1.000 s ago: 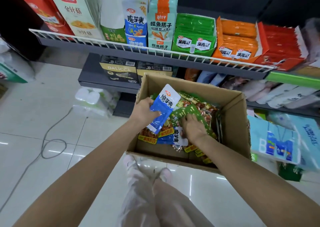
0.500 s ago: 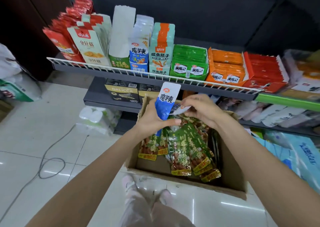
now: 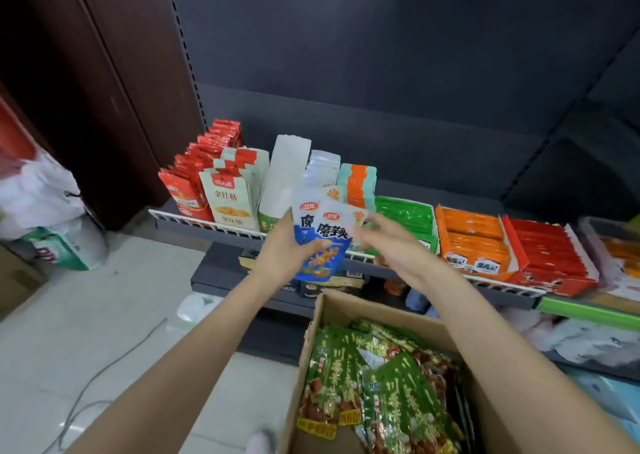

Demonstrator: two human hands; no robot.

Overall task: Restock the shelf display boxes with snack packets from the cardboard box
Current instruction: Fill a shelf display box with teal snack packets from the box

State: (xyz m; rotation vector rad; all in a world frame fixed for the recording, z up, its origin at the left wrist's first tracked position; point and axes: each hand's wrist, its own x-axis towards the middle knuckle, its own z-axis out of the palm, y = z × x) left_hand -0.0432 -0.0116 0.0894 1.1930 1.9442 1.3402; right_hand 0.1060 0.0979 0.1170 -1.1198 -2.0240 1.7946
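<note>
Blue-and-white foil snack packets, two fanned together, sit pinched in my left hand before the upright blue-and-white display box, right hand spread beside them; I judge insertion next, needing squared edges.

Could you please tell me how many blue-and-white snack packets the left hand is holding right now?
2: the front packet overlaps the rear packet, both gripped by the left hand before the shelf; more may hide behind.
</note>
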